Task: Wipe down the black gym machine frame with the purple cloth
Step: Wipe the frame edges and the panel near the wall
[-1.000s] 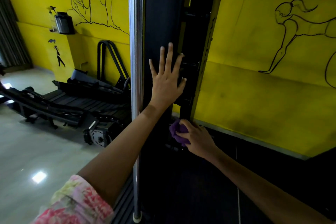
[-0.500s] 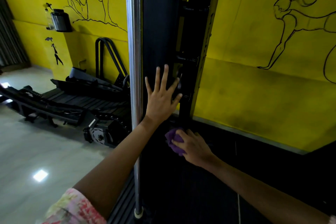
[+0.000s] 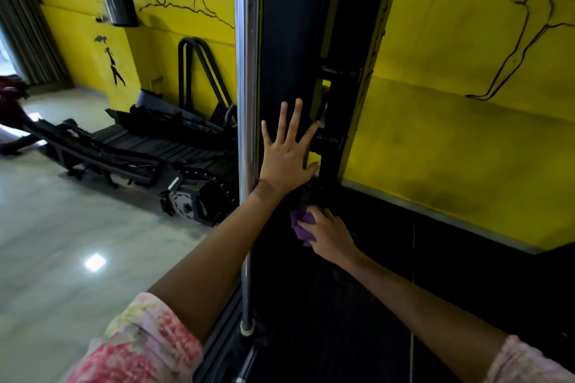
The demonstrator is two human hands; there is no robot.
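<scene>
Head: R hand (image 3: 331, 235) grips cloth (image 3: 299, 224).

No readable text, brand name, number or sign shows anywhere. The yellow painted wall (image 3: 451, 140) carries only black line drawings of exercising figures, without lettering. A small pale sticker (image 3: 174, 183) sits on the black folded treadmill on the floor (image 3: 149, 152), but it is too small and blurred to read.

purple cloth (image 3: 300, 225) mostly hidden under right hand (image 3: 330, 232), frame (image 3: 289, 40) top cut off
</scene>
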